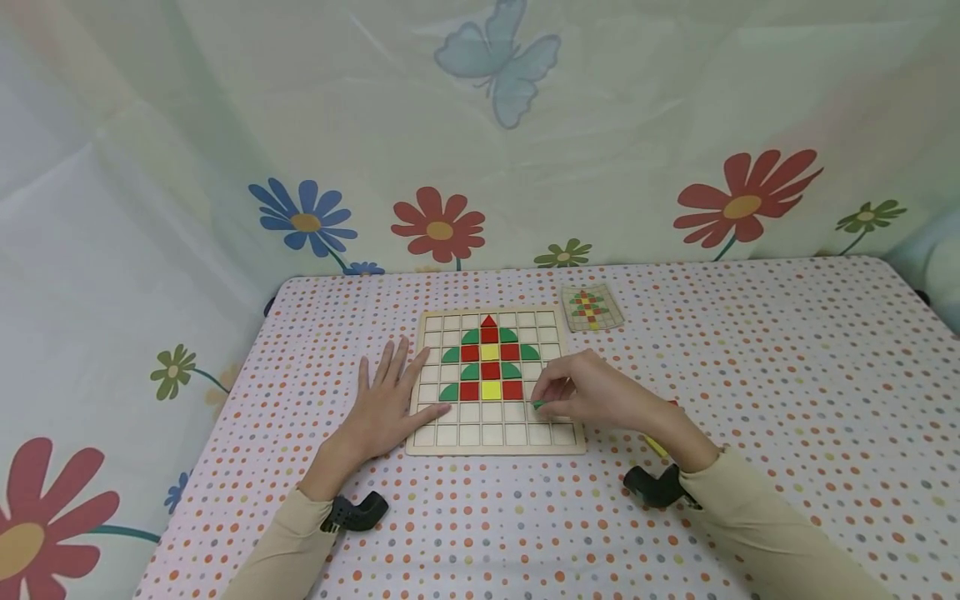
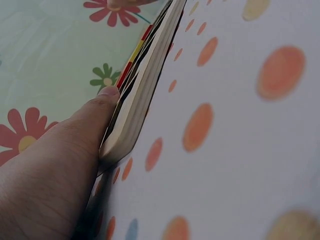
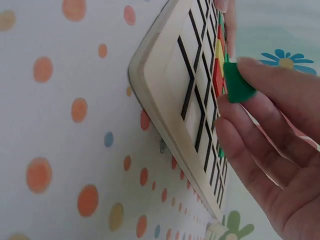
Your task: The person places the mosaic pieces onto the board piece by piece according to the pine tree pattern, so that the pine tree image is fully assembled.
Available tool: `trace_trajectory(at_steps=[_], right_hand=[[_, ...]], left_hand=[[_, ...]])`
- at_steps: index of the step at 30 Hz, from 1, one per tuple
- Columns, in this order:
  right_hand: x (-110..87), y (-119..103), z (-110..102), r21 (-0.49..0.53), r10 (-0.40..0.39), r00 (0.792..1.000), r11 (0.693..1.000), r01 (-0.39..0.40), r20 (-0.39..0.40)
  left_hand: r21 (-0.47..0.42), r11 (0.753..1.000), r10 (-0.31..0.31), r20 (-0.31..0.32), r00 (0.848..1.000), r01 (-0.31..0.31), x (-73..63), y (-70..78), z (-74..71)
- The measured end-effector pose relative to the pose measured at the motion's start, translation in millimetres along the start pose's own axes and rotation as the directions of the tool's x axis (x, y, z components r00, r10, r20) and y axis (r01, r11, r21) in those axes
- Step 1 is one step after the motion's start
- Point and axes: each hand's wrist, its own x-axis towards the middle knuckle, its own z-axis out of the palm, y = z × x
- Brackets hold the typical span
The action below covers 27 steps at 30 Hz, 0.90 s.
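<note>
A wooden grid board (image 1: 459, 436) lies on the table, with red, yellow and green pieces set in a tree shape and a red triangle (image 1: 489, 322) at its top. My right hand (image 1: 592, 387) pinches a green quarter-circle piece (image 3: 238, 82) between thumb and fingers, over the board's right side beside the lowest coloured row. That row shows a green piece (image 1: 449, 392) at its left end and a red square (image 1: 512, 390) at its right. My left hand (image 1: 381, 408) lies with straight, spread fingers at the board's left edge, its thumb on the board.
Behind the board's right corner lies a small pattern card (image 1: 592, 307) printed with a similar tree. A yellow piece (image 1: 656, 446) and a bit of red show partly hidden under my right forearm. A dotted cloth (image 1: 480, 533) covers the table; a flowered curtain (image 1: 630, 125) hangs behind.
</note>
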Motion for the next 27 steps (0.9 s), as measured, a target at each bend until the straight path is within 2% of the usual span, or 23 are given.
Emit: trace_trajectory(at_steps=[5,11,18,27], right_hand=[[8.1,4,3,-0.007,0.016,0.994,1.000,-0.016,-0.107],[15.8,7,7,-0.009,0.029,0.987,0.999,-0.031,-0.160],[18.8,10,11,-0.017,0.046,0.982,0.999,-0.050,-0.181],[22.1,2,12,-0.058,0.111,0.982,0.991,-0.121,-0.153]], left_hand=[[-0.008,1.000,0.001,0.001,1.000,-0.001,0.2,-0.3,0.0],[0.002,1.000,-0.001,-0.004,1.000,0.001,0.3,-0.2,0.0],[0.006,1.000,-0.001,-0.009,1.000,0.001,0.5,-0.5,0.8],[0.008,1.000,0.001,-0.010,1.000,0.000,0.7,-1.9,1.7]])
